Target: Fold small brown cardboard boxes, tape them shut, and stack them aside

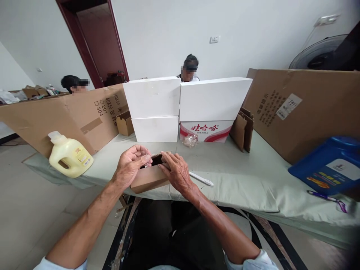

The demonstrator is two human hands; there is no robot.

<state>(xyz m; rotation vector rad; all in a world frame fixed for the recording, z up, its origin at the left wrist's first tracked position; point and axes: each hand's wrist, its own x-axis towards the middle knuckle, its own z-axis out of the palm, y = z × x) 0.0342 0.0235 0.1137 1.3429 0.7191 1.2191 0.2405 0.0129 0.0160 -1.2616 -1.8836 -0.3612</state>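
Note:
A small brown cardboard box [150, 179] lies at the table's near edge, its dark opening facing up and away. At its left end, my left hand [131, 162] is closed, pinching a small clear piece of plastic [147, 162] over the opening. My right hand [176, 170] has its fingers wrapped over the box's upper right edge. Just right of that hand lies a white cutter-like tool [201, 179] on the green tablecloth. Beyond the box, a crumpled clear plastic ball [190, 140] rests in front of the printed carton.
White boxes [156, 97] and a red-and-white carton [206, 131] stand ahead. Large cardboard panels [303, 112] flank the table [264, 176]. A yellow jug [70, 155] is left; a blue jug [327, 165] and purple pen [326, 197] are right. Two people sit behind the boxes.

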